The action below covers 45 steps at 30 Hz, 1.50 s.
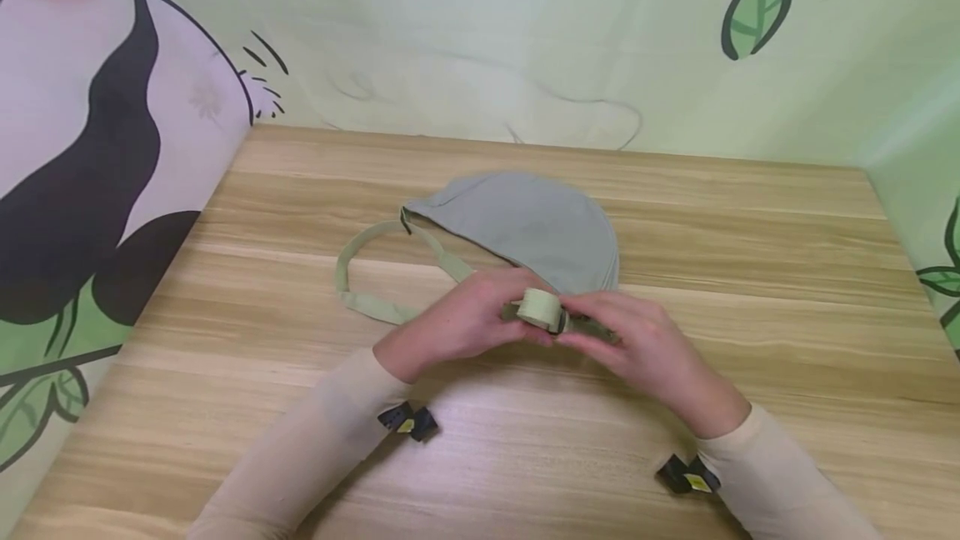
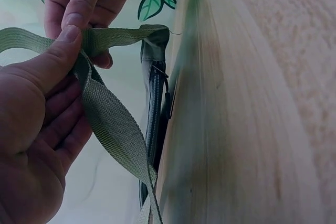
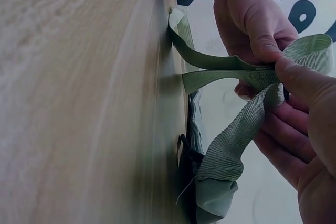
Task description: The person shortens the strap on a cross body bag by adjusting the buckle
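A grey half-moon bag (image 1: 525, 223) lies flat on the table, its curved side away from me. Its pale green webbing strap (image 1: 342, 269) loops out to the left and comes back to my hands. My left hand (image 1: 472, 315) pinches the strap between thumb and fingers near the bag's front edge. From the other side my right hand (image 1: 652, 340) pinches the webbing (image 3: 231, 135) close beside it, fingertips nearly meeting. Between them a short loop of strap (image 1: 538, 307) stands up, with a small dark piece, mostly hidden, at its base. The bag's zipper (image 2: 153, 114) shows in the left wrist view.
The wood-grain table (image 1: 750, 273) runs back to a pale green printed wall sheet (image 1: 450, 40). Panda and leaf drawings cover the sheet at the left and right. Small black devices (image 1: 688, 475) sit at both sleeve cuffs.
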### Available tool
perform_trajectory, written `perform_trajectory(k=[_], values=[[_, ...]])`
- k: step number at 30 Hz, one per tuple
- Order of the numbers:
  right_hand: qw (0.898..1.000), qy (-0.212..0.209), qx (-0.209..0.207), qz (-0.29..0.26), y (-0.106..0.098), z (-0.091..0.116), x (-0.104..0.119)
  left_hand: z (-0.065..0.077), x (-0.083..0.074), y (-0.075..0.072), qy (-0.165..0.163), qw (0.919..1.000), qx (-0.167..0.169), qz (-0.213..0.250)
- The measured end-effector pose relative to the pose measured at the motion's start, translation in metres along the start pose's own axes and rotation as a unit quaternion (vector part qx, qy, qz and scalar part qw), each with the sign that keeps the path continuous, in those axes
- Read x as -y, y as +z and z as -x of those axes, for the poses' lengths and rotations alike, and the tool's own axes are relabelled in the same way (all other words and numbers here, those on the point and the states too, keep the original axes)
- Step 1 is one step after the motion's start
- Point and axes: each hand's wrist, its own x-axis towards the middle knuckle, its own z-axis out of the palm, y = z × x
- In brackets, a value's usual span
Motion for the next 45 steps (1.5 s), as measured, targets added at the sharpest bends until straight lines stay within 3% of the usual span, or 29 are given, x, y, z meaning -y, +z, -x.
perform_trajectory(k=[5,8,13,17,21,27,39,45], values=[[0.999,0.032,0.015,-0.001,0.001,0.003,-0.001,0.001,0.001,0.000,0.006,0.9996,0.006,-0.026],[0.998,0.052,0.016,-0.007,0.001,0.005,-0.003,0.003,0.002,0.001,-0.001,0.9978,0.010,-0.066],[0.997,0.075,0.019,-0.018,0.000,0.008,-0.005,0.006,0.002,0.001,-0.010,0.9870,0.015,-0.160],[0.997,0.069,0.014,-0.009,-0.001,0.009,-0.006,0.008,0.002,0.000,-0.014,0.9793,0.019,-0.201],[0.998,0.055,-0.001,0.002,-0.002,0.011,-0.008,0.011,0.004,-0.003,-0.021,0.9740,0.020,-0.225],[0.996,0.084,0.008,-0.006,-0.009,0.014,-0.010,0.020,0.009,-0.013,-0.036,0.9671,0.017,-0.251],[0.992,0.118,0.027,-0.021,-0.019,0.021,-0.016,0.044,0.021,-0.033,-0.071,0.9639,0.030,-0.255],[0.992,0.125,0.022,-0.013,-0.026,0.022,-0.016,0.053,0.022,-0.046,-0.098,0.9576,0.035,-0.269]])
